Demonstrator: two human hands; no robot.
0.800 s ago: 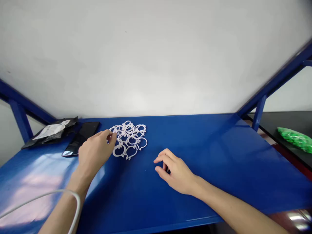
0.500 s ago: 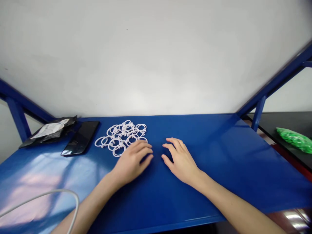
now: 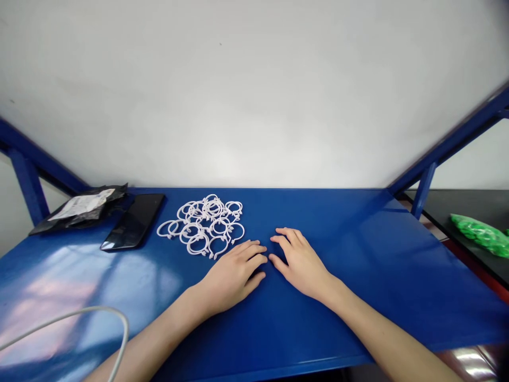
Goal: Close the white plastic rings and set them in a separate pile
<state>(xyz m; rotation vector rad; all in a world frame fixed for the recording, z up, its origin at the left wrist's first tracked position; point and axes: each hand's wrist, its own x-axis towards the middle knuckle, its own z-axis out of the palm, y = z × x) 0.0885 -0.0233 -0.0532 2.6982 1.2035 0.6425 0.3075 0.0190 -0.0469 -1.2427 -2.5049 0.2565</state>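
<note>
Several white plastic rings (image 3: 199, 234), each with a small clasp-like end, lie in a loose pile left of centre on the blue table (image 3: 350, 228). Just below and to the right of the pile rests my left hand (image 3: 238, 273), palm down, its fingers apart and nothing in them. My right hand (image 3: 298, 260) is a short gap to the right, over bare tabletop, with fingers slightly bent and spread. It holds nothing. The two hands' fingertips point towards each other without touching.
Left of the rings lies a black phone (image 3: 133, 223), and beyond it a black plastic parcel (image 3: 85, 207) with a white label. A white cable (image 3: 79, 312) loops across the lower left. At right, a bag of green items (image 3: 481, 233) sits on a dark surface behind a blue frame (image 3: 423, 188).
My left hand has moved right and slightly nearer me, away from the rings, uncovering more of them. The right hand has stayed nearly in place. The view has shifted slightly.
</note>
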